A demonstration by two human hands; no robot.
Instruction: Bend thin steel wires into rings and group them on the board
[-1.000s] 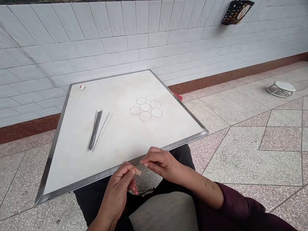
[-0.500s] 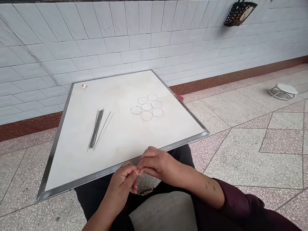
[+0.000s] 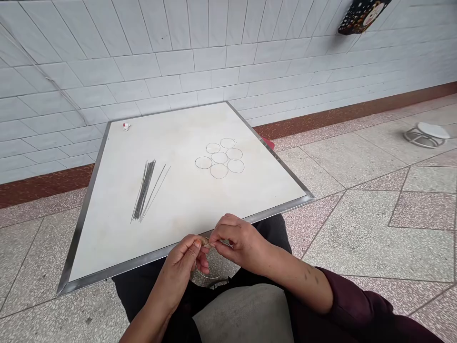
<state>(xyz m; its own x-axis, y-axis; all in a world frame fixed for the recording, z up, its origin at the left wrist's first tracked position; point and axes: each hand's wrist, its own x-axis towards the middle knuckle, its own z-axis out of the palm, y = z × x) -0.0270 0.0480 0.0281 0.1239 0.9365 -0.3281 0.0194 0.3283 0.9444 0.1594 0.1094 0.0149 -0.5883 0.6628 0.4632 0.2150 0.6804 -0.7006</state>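
Note:
A thin wire (image 3: 207, 276) is pinched in both hands just off the table's near edge, bent into a curve that hangs below my fingers. My left hand (image 3: 183, 257) grips it between thumb and forefinger. Close beside it, my right hand (image 3: 237, 240) is closed on the wire too, fingertips almost meeting the left ones. Several wire rings (image 3: 219, 170) lie grouped on the right half of the white table (image 3: 171, 138). To the left lies a bundle of straight wires (image 3: 144, 190), with a few loose wires (image 3: 157, 190) next to it.
A small red and white object (image 3: 126, 126) sits at the table's far left corner. Metal trim (image 3: 143, 259) borders the tabletop. A tiled wall stands behind; a dark patterned bag (image 3: 362, 16) hangs on it. A white-topped stool (image 3: 426, 135) is on the floor at right.
Both hands have risen slightly, and their fingertips are a little further apart. The wire's curve now hangs more visibly beneath the left fingers. The view has shifted slightly.

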